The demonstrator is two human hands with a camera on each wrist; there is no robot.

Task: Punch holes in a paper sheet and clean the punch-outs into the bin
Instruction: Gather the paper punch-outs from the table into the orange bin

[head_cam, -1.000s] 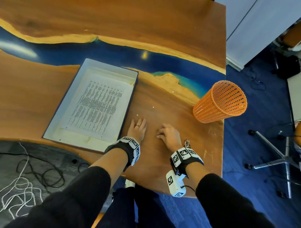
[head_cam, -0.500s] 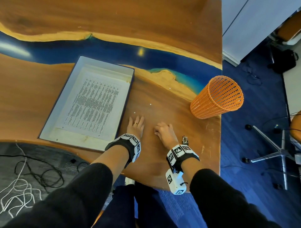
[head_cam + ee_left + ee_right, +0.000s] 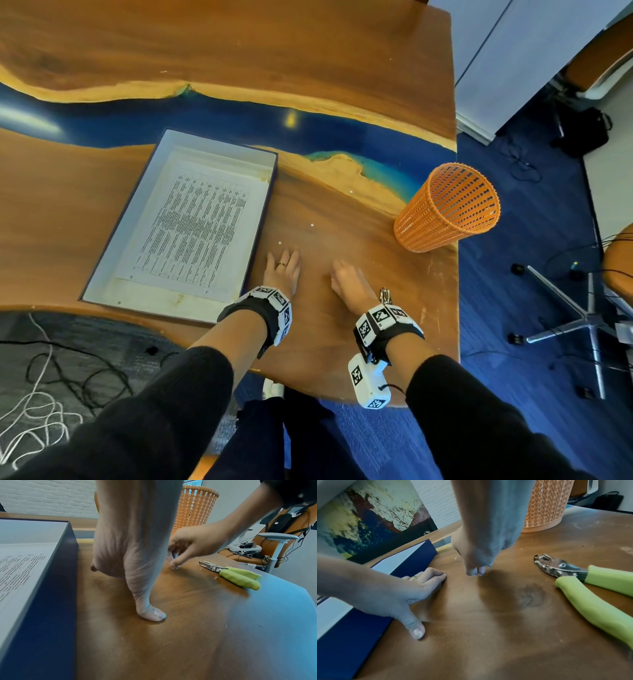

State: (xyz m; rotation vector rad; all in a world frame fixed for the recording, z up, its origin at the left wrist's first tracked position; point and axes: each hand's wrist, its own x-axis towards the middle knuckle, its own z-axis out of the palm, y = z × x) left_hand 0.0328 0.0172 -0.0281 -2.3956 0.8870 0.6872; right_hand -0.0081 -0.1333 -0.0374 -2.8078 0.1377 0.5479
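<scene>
My left hand (image 3: 282, 269) lies flat and open on the wooden table (image 3: 342, 342), right beside the tray; its thumb (image 3: 151, 615) presses the wood. My right hand (image 3: 347, 279) has its fingertips (image 3: 476, 572) bunched together on the table, pinching what looks like a small white punch-out. More punch-outs (image 3: 312, 225) lie scattered ahead of both hands. The hole punch (image 3: 590, 588), green-handled with metal jaws, lies free on the table right of my right hand. The printed paper sheet (image 3: 195, 226) lies in a shallow blue-walled tray (image 3: 102, 260). The orange mesh bin (image 3: 448, 209) stands at the table's right edge.
The table's right edge (image 3: 457, 308) drops to blue carpet with a chair base (image 3: 589, 315). Cables (image 3: 51, 377) lie on the floor at lower left. A blue resin strip (image 3: 205, 120) crosses the table behind the tray.
Both hands stay at nearly the same spots on the table. The left hand's fingers have closed together a little. The head view has shifted slightly.
</scene>
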